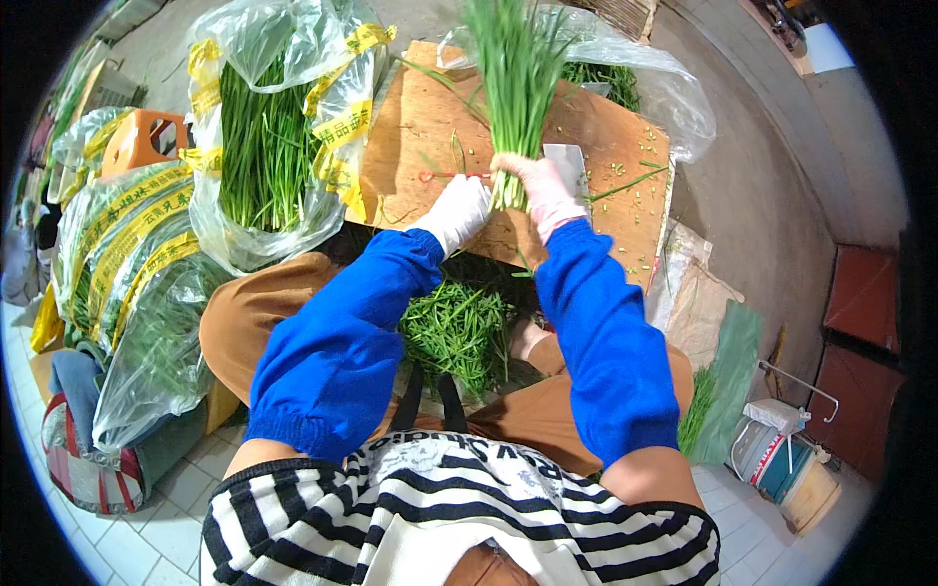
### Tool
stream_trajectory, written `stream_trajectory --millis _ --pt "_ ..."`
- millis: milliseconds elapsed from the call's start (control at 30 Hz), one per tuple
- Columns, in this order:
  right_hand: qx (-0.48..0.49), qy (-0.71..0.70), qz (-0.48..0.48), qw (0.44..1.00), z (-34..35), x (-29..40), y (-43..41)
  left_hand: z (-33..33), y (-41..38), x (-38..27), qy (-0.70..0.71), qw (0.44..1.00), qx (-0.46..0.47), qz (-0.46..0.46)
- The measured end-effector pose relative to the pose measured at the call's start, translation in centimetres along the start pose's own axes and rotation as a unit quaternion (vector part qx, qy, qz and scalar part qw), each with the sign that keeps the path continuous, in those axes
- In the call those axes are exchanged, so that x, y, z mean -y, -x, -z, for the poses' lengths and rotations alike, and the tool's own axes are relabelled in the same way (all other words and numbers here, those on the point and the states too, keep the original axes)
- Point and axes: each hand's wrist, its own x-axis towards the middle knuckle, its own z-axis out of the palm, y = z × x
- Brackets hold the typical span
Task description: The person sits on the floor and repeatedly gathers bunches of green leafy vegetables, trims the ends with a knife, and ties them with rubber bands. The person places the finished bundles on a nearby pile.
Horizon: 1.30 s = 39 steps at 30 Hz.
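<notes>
My right hand (538, 187) grips a bundle of long green garlic chives (516, 95) near the pale cut ends, over a wooden board (615, 161). The leafy tops point away from me and are blurred. My left hand (458, 209), in a white glove, is just left of the cut ends with its fingers curled. A thin red strip (437, 176) on the board runs to its fingertips; whether they pinch it is unclear. Partly behind my right hand lies a flat grey rectangular piece (568, 165). Small cut bits and loose stalks are scattered on the board.
An open plastic bag of chives (264, 154) with yellow printed bands stands left of the board. More filled bags (139, 249) and an orange stool (143, 139) are farther left. Trimmings (462, 329) lie heaped between my legs. A bucket (784, 461) stands at lower right.
</notes>
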Motion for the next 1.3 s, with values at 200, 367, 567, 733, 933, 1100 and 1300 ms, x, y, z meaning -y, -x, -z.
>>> stream_trajectory --millis 200,367,567,733,933,1100,1300 --pt "-0.034 -0.01 -0.088 0.996 -1.1 -4.2 -0.8 4.9 8.3 -1.4 0.145 0.941 0.296 -0.082" --pt "0.017 -0.014 -0.112 0.994 -1.1 -3.3 -1.0 5.3 10.3 0.3 0.198 0.889 0.411 0.021" --pt "0.02 -0.064 -0.111 0.992 0.2 -3.4 0.2 5.6 7.0 3.0 0.314 0.905 0.169 0.233" --pt "-0.03 0.223 -0.104 0.969 3.6 -4.3 2.9 1.7 7.7 4.1 0.363 0.892 0.059 0.265" --pt "-0.145 0.29 0.031 0.945 4.3 -6.3 1.9 0.7 4.3 6.6 0.38 0.825 -0.075 0.41" --pt "-0.126 0.196 -0.05 0.971 3.4 -5.1 2.1 -1.4 1.8 7.9 0.342 0.862 -0.02 0.374" --pt "-0.105 0.129 -0.046 0.985 6.8 -6.5 2.2 -0.1 2.1 6.6 0.202 0.94 -0.076 0.264"
